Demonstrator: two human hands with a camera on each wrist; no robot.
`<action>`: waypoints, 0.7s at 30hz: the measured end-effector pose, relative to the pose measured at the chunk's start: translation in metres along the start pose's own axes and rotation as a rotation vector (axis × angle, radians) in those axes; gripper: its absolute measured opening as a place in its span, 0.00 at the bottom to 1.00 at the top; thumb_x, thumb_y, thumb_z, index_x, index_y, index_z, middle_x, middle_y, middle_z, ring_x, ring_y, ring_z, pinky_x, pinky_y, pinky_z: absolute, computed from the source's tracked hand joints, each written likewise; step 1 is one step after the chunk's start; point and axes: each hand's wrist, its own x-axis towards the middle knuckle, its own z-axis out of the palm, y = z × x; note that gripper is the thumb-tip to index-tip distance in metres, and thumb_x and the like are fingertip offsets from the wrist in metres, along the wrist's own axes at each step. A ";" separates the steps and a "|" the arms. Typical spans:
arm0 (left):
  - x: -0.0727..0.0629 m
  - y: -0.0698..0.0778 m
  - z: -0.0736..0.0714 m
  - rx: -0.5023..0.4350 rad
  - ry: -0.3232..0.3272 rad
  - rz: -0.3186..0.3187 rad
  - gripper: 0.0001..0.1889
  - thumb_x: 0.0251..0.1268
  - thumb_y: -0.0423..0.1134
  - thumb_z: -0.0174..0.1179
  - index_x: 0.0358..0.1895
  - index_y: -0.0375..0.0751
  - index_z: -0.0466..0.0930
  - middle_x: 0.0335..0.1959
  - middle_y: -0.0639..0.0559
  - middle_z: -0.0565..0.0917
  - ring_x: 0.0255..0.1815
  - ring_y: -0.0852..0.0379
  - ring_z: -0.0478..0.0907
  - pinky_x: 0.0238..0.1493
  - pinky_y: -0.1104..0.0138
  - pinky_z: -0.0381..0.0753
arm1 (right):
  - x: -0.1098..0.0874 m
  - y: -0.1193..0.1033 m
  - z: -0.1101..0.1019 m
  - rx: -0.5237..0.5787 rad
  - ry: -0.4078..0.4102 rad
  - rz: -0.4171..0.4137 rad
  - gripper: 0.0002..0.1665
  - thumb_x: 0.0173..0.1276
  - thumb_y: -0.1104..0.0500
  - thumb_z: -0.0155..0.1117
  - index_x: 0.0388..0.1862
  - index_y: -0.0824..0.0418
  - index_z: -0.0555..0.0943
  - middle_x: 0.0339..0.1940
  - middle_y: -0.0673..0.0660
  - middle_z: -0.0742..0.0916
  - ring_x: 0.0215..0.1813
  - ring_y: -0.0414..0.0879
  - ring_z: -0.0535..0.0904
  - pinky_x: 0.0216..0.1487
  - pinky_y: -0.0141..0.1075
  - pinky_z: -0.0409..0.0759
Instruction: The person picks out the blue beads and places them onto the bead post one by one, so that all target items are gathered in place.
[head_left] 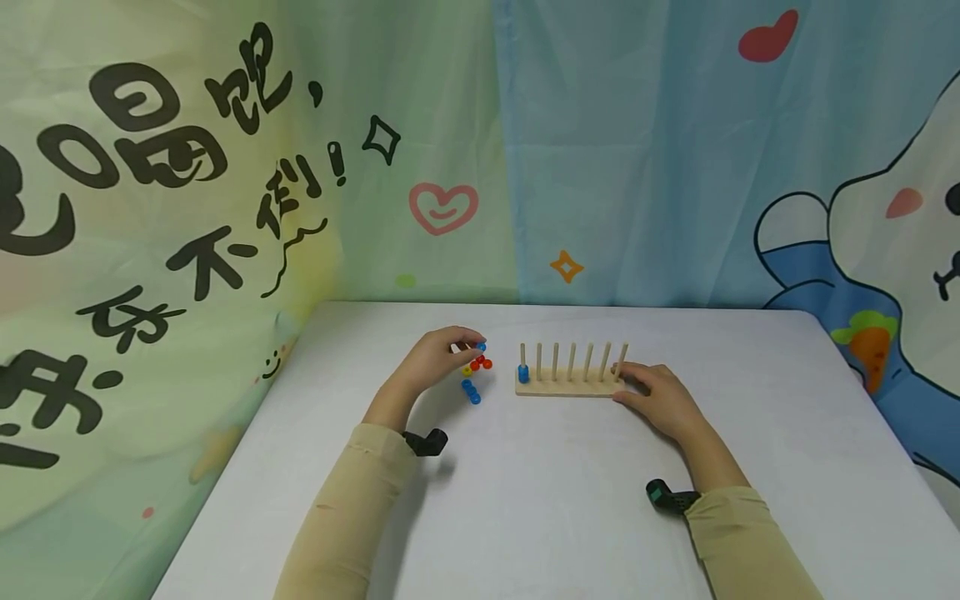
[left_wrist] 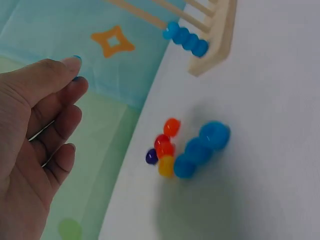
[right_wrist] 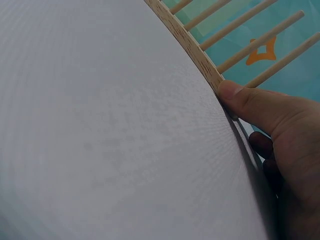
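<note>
Head view, left hand [head_left: 433,362]: thumb and finger pinch a blue bead [head_left: 482,347], raised near the loose beads [head_left: 475,366]
Right hand [head_left: 662,402]: gripping the pegboard [head_left: 566,389] at its right end
Pegboard: standing on the desk [head_left: 555,483], stacked blue beads [head_left: 523,374] on its leftmost peg [head_left: 522,353]
Loose beads: red, yellow, blue and dark purple, lying left of the pegboard

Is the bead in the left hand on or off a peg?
Off. The left hand pinches the blue bead, and the head view shows a gap between it and the nearest peg.

Beads [head_left: 475,365] (on table [head_left: 555,500]) left of pegboard [head_left: 566,389]
</note>
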 end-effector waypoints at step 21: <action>0.025 0.046 0.014 -0.059 -0.079 0.109 0.14 0.72 0.52 0.58 0.57 0.60 0.81 0.47 0.61 0.82 0.42 0.56 0.77 0.36 0.66 0.79 | 0.001 0.000 0.000 0.003 0.015 -0.008 0.36 0.67 0.41 0.66 0.68 0.57 0.74 0.66 0.64 0.78 0.66 0.62 0.70 0.66 0.62 0.65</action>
